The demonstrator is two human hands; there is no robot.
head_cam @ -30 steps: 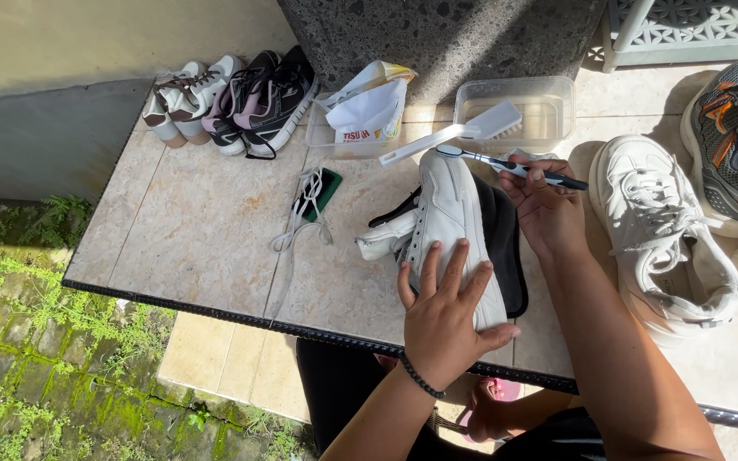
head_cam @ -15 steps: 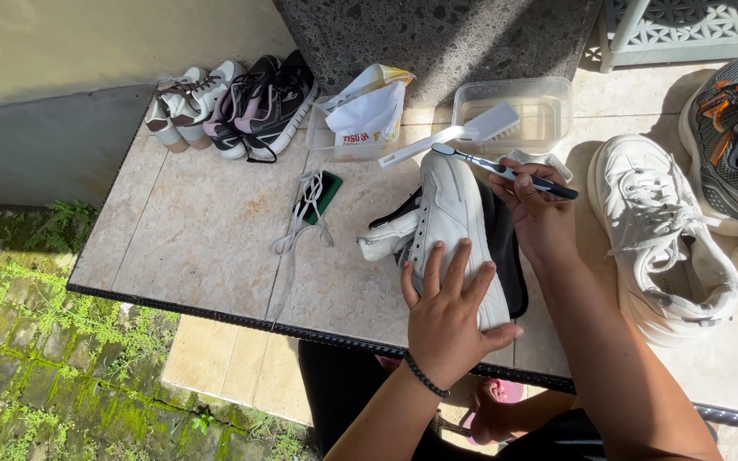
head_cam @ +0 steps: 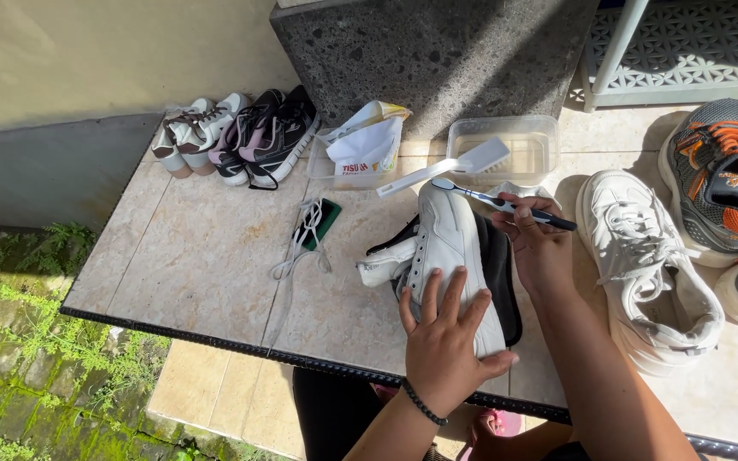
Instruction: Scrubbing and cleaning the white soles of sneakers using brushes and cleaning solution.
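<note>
A white sneaker [head_cam: 448, 248] with a black inner lining lies on its side on the tiled ledge [head_cam: 207, 256]. My left hand [head_cam: 448, 341] presses flat on its heel end, fingers spread, a dark bead bracelet on the wrist. My right hand [head_cam: 538, 239] grips a dark-handled toothbrush [head_cam: 495, 201], whose bristle head rests on the toe of the sneaker. A white lace [head_cam: 299, 243] lies loose to the left, over a small green and black object [head_cam: 325, 220].
A second white sneaker [head_cam: 651, 265] lies to the right, beside orange and grey shoes [head_cam: 719, 179]. At the back stand a clear tub [head_cam: 514, 145] with a white brush [head_cam: 450, 166], a tissue bag [head_cam: 367, 149] and small pairs of shoes [head_cam: 237, 137]. Mossy paving lies below left.
The view has shifted slightly. My right hand with the toothbrush has moved a little along the toe of the sneaker; my left hand stays pressed on the shoe.
</note>
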